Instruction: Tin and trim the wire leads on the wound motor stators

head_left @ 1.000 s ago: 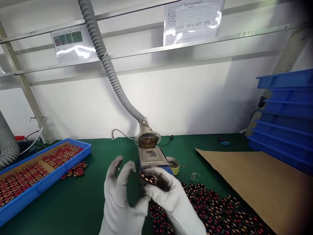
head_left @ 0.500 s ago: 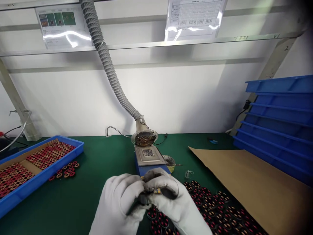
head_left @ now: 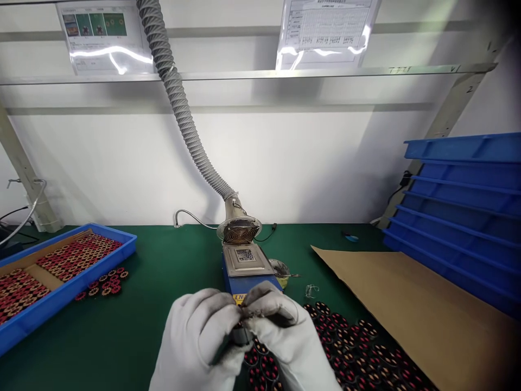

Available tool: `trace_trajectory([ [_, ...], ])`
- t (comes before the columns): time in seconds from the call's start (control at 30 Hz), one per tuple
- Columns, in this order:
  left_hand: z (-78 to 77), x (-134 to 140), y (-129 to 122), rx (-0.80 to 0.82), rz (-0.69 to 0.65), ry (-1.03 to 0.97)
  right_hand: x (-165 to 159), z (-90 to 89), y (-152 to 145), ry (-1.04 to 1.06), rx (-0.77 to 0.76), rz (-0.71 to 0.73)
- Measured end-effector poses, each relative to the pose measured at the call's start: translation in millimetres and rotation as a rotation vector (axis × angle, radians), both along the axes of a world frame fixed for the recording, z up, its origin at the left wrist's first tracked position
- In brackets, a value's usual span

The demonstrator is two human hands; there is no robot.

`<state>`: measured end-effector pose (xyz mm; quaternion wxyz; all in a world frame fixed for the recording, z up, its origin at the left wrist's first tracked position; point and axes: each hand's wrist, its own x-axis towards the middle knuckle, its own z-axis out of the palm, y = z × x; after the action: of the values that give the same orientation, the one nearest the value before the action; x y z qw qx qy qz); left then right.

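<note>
In the head view, both hands wear white gloves with dark smudges on the fingers and meet at the lower middle. My left hand (head_left: pixel 199 336) is closed around a small dark part (head_left: pixel 241 335), its thumb below and its fingers curled on top. The fingertips of my right hand (head_left: pixel 280 326) are pinched together at the upper edge of this part. Fingers cover most of it, so its full shape is hidden. Under and beside the hands lie many loose black ring-shaped coil pieces (head_left: pixel 350 347) with red and tan segments.
Behind the hands stands a blue device with a metal top plate (head_left: pixel 248 259), under a grey exhaust hose (head_left: pixel 183 103). A blue tray (head_left: pixel 132 247) of coil pieces sits left, with several loose ones beside it. Brown cardboard (head_left: pixel 407 288) and stacked blue trays (head_left: pixel 464 201) are at right.
The hands have shifted slightly down, uncovering more of the device's yellow label. The fingers still meet around the small dark part, and the camera view has moved a little.
</note>
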<state>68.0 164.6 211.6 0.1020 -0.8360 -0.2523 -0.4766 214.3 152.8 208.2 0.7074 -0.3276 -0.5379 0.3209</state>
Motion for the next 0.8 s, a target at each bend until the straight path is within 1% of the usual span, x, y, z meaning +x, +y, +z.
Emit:
trace_trajectory([
  [0.07,0.2,1,0,0.064,0.047,0.01,-4,-1.6,-4,0.037,0.07,-0.163],
  [0.17,2.9,1,-2,0.1,0.089,0.016,-3,-2.1,-14,0.135,0.05,-0.469],
  [0.2,4.0,0,-3,0.101,0.106,0.019,-1,-1.5,-17,0.144,0.041,-0.542],
  [0.23,4.9,-1,-3,0.099,0.125,0.019,1,-0.7,-19,0.133,0.024,-0.568],
  [0.27,5.6,-2,-4,0.095,0.14,0.017,3,0.1,-19,0.111,-0.009,-0.532],
  [0.3,5.8,-2,-5,0.091,0.15,0.015,3,0.7,-18,0.099,-0.058,-0.437],
  [0.37,4.5,-2,-6,0.103,0.158,0.014,2,0.8,-12,0.12,-0.199,-0.132],
  [0.43,1.6,-1,-6,0.1,0.155,0.013,-4,-0.8,-6,0.197,-0.326,0.158],
  [0.47,-0.1,0,-5,0.081,0.145,0.01,-7,-2.1,-3,0.244,-0.363,0.256],
  [0.5,-1.6,-1,-4,0.046,0.121,-0.003,-11,-3.6,-1,0.29,-0.386,0.325],
  [0.53,-2.7,-2,-3,-0.005,0.077,-0.021,-14,-5.2,1,0.335,-0.399,0.368],
  [0.6,-3.1,-6,1,-0.119,-0.07,-0.063,-17,-8.5,4,0.4,-0.408,0.424],
  [0.67,-1.3,-10,4,-0.215,-0.226,-0.105,-17,-11.3,5,0.424,-0.415,0.46],
  [0.7,0.2,-12,5,-0.248,-0.282,-0.129,-16,-12.5,6,0.427,-0.416,0.47],
  [0.73,1.7,-12,5,-0.28,-0.317,-0.155,-15,-13.3,7,0.427,-0.416,0.476],
  [0.8,4.3,-11,3,-0.352,-0.325,-0.207,-13,-13.6,7,0.422,-0.419,0.481],
])
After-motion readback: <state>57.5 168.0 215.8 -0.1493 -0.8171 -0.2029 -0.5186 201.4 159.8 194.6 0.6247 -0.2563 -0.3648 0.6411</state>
